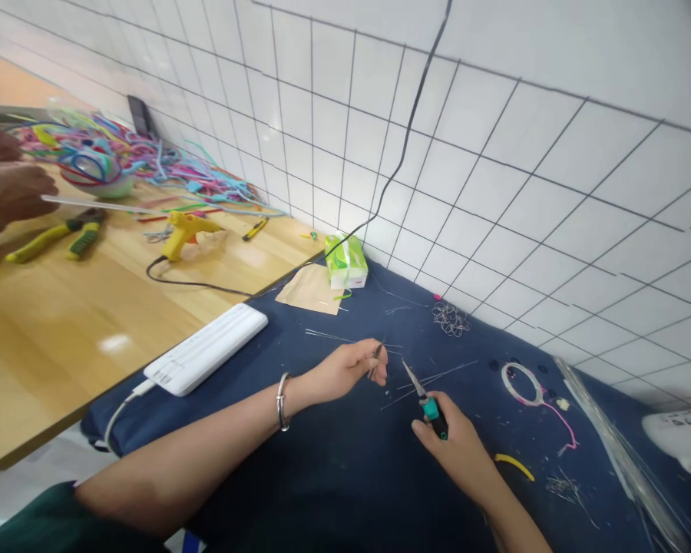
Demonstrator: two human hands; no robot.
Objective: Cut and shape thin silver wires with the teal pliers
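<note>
My left hand (354, 367) is closed in a pinch, with a silver bangle (283, 402) on its wrist. Between its fingertips sits a short dark piece, seemingly bent wire, too small to make out well. Needle-nose pliers (431, 409) with teal and black handles are gripped in my right hand (457, 442). Their jaws point up and left, a little apart from my left fingertips. Thin straight wires (431, 379) lie on the dark blue cloth (334, 476) between and behind my hands.
Behind lie a tangle of wire loops (451, 319) and a tissue pack (346, 261). A white power strip (207, 348) is at left; a ring with pink cord (522, 384) and long wires (622, 445) are at right. Another person's hands (5, 180) work near a yellow glue gun (181, 233).
</note>
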